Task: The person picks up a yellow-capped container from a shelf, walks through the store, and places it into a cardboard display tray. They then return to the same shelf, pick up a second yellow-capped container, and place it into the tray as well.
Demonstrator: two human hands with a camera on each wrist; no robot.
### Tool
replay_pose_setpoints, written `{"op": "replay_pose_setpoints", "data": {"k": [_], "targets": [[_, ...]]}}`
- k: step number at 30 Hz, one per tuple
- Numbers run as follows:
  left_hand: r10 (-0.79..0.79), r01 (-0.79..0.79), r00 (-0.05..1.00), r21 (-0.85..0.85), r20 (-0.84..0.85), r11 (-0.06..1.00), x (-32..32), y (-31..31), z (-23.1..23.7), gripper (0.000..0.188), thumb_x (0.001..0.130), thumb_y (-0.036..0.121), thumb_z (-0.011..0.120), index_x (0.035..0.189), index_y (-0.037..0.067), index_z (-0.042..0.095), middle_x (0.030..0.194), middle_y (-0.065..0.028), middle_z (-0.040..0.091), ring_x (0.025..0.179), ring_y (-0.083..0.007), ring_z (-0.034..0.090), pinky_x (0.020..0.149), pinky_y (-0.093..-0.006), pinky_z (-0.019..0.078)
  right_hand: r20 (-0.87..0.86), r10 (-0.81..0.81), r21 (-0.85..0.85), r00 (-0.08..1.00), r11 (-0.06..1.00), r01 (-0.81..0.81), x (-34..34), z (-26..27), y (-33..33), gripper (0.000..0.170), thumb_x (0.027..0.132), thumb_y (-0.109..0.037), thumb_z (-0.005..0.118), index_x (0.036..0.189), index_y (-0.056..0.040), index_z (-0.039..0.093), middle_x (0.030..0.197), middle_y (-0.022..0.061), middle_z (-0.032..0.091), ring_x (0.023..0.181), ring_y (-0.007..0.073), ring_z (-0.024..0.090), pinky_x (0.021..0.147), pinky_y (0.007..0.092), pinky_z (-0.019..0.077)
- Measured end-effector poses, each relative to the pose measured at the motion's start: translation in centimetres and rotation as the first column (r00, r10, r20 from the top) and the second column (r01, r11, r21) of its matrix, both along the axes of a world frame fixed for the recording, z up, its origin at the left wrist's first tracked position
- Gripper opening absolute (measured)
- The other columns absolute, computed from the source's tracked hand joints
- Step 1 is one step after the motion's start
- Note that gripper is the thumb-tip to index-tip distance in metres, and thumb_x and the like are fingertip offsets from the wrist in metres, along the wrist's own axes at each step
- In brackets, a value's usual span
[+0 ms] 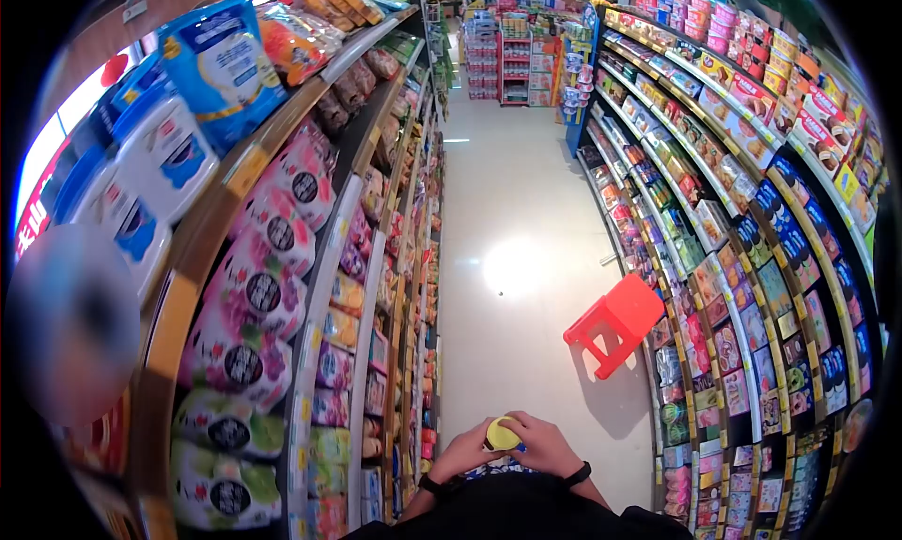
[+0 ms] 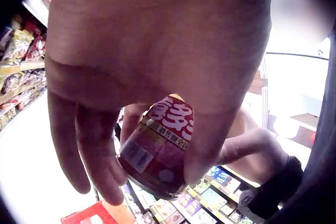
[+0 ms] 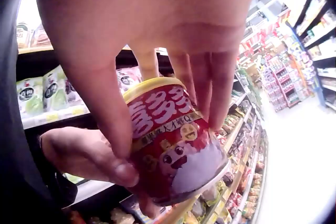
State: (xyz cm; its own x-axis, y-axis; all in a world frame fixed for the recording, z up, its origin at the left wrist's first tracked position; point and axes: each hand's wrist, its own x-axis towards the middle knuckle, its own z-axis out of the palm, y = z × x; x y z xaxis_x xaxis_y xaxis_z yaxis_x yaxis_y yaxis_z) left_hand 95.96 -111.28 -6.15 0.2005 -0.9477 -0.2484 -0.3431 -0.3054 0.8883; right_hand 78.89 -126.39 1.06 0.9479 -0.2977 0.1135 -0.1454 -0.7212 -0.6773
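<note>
Both hands hold a small tub with a yellow lid (image 1: 504, 434) in front of the body, above the aisle floor. Its red label with white characters and a cartoon face shows on the tub (image 3: 173, 140) in the right wrist view. My right hand (image 1: 547, 444) curls over the lid end, thumb on one side and fingers on the other. My left hand (image 1: 463, 450) grips the tub from the left, with its thumb against the label near the lower end. In the left wrist view, a barcode shows on the tub (image 2: 157, 150) between thumb and fingers.
A red plastic stool (image 1: 615, 322) lies tipped over on the aisle floor, beside the right shelves (image 1: 723, 258). Bagged snacks (image 1: 249, 286) and white tubs with blue lids (image 1: 169, 155) fill the left shelves. A display stand (image 1: 515, 61) is at the aisle's far end.
</note>
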Motion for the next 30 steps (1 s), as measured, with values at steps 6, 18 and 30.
{"op": "replay_pose_setpoints", "data": {"k": [6,18,30], "targets": [[-0.041,0.042,0.999,0.038,-0.012,0.998,9.0,-8.4,-2.5,0.072,0.093,0.043,0.084,0.15,0.012,0.053,0.133,-0.0193,0.072,0.121,-0.0385,0.072,0.1,-0.0432,0.0561,-0.012,0.004,0.016,1.0,1.0,-0.004,8.7,-2.8,-8.2,0.056,0.084,-0.013,0.081,0.137,-0.0112,0.063,0.132,0.0125,0.065,0.109,0.038,0.071,0.091,0.0463,0.0598],[0.036,-0.036,0.999,0.022,-0.018,0.999,26.0,-29.8,1.3,0.07,0.095,0.036,0.084,0.151,0.009,0.053,0.127,-0.0165,0.073,0.111,-0.0284,0.074,0.095,-0.0389,0.0577,0.011,0.069,0.049,0.998,0.996,-0.069,26.3,-0.5,-31.5,0.055,0.087,-0.018,0.081,0.139,-0.0127,0.062,0.131,0.0113,0.066,0.109,0.037,0.072,0.09,0.0446,0.0601],[0.07,-0.063,0.995,-0.083,0.077,0.994,50.7,-43.3,0.7,0.063,0.095,0.031,0.082,0.148,0.007,0.057,0.133,-0.018,0.071,0.125,-0.0329,0.069,0.105,-0.0449,0.0546,0.041,0.052,-0.076,0.998,0.996,-0.049,51.3,0.2,-43.8,0.067,0.085,-0.01,0.075,0.15,-0.0166,0.06,0.142,0.0175,0.064,0.116,0.0417,0.071,0.093,0.046,0.0614]]}}
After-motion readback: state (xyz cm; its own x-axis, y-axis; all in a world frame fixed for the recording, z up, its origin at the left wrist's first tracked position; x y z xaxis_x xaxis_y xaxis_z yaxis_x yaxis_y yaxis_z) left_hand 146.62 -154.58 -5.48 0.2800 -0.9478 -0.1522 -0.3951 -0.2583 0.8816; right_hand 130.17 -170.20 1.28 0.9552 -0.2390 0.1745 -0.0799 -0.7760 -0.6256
